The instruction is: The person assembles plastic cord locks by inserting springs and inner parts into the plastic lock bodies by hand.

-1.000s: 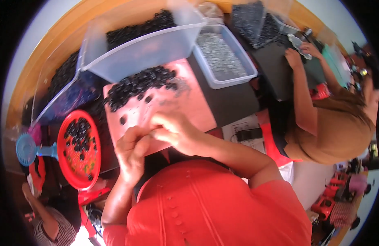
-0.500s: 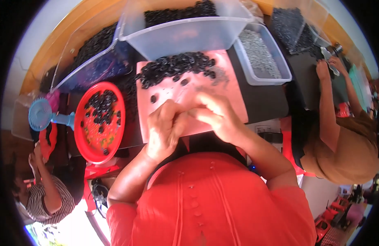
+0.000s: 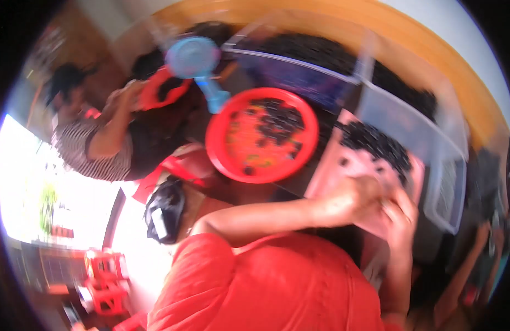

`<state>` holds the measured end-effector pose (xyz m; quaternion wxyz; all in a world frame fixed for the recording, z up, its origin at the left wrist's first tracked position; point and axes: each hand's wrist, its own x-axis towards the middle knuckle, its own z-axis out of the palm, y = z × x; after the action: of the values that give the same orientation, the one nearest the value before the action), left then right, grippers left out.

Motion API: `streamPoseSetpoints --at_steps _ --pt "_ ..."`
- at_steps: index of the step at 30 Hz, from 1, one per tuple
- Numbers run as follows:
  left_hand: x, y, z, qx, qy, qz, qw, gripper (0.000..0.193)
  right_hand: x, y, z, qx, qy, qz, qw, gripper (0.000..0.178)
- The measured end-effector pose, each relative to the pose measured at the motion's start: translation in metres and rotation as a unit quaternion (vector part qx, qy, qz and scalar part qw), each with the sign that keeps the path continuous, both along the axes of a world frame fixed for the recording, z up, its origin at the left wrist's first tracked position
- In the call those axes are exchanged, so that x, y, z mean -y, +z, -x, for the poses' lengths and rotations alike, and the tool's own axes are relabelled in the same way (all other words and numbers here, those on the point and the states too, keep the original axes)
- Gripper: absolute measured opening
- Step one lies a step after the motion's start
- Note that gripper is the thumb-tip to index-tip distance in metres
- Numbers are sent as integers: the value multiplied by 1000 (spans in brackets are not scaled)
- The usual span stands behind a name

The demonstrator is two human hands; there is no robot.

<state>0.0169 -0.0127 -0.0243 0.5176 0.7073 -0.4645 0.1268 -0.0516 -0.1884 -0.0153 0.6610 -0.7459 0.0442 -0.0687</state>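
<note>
My left hand [image 3: 351, 202] is curled, its knuckles up, over the near part of the pink sheet [image 3: 333, 170]. My right hand [image 3: 399, 215] meets it at the fingertips, with its fingers bent and drawn partly in. The meeting point is blurred and half covered by my own fingers, so I can't tell whether either hand has hold of a small piece.

Just beyond my hands, the black pieces [image 3: 376, 146] lie heaped across the far part of the sheet, and one loose piece [image 3: 343, 161] sits apart on the near side of the heap. The sheet lies on a dark table [image 3: 423, 231].

Behind the heap stands a clear tub [image 3: 401, 116] with more black pieces in it. To its left is another tub [image 3: 302, 83], also holding dark pieces, and to the right of the sheet is a smaller one [image 3: 463, 187] with something greyish inside.

Left of the sheet is a red tray [image 3: 215, 138], dark pieces spread over its patterned bottom. A blue fan [image 3: 193, 57] has its handle beside the tray's upper-left rim. Farther left sits a co-worker in a striped top [image 3: 95, 157].
</note>
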Motion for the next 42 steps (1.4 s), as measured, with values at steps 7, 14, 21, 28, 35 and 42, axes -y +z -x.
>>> streamPoseSetpoints --at_steps 7,14,21,28,35,42 --pt "-18 -21 3 -166 -35 30 985 14 -17 -5 -6 -13 54 7 998 7" --pt "-15 -26 -5 -213 -55 130 967 14 -9 -20 -14 23 27 82 996 6" --pt "-24 -20 -14 -265 40 139 953 9 -23 3 -17 -3 29 116 993 1" --pt "-17 -18 -9 -273 21 49 961 9 8 8 3 95 -52 371 922 6" --pt "-5 -15 -3 -181 51 -43 981 9 11 -6 6 234 -36 514 824 15" --pt "11 -18 -11 -19 90 -109 990 11 9 -12 -2 239 -19 582 777 17"
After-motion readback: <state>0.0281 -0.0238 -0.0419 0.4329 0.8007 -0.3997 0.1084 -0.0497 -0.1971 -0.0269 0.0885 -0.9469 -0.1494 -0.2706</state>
